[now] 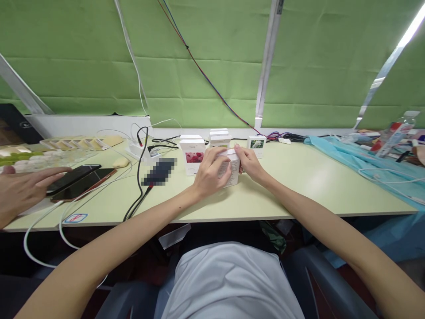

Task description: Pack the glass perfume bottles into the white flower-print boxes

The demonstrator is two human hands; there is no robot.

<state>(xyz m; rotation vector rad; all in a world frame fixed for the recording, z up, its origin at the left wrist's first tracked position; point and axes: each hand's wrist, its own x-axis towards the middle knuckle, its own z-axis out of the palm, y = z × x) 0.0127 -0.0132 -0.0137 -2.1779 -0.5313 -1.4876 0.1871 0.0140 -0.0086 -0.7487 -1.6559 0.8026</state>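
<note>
A small white box [233, 170] with fine print on its near side stands upright on the table between my hands. My left hand [212, 170] grips its left side and top, fingers bent over it. On the right edge, my right hand [248, 163] holds the same box, thumb near the top corner. Just left of my left hand stand white boxes with a red flower picture [194, 157]. Behind my hands is another group of white boxes [219, 135]. A white box with a white flower picture [256, 144] stands behind my right hand.
Another person's hand [29, 188] rests by two phones [76, 181] at the left. A blurred dark device [160, 171], cables [141, 177] and a power strip [141, 150] lie nearer. Blue sheeting [348, 161] and a bottle [396, 133] are at the right of the table [299, 177].
</note>
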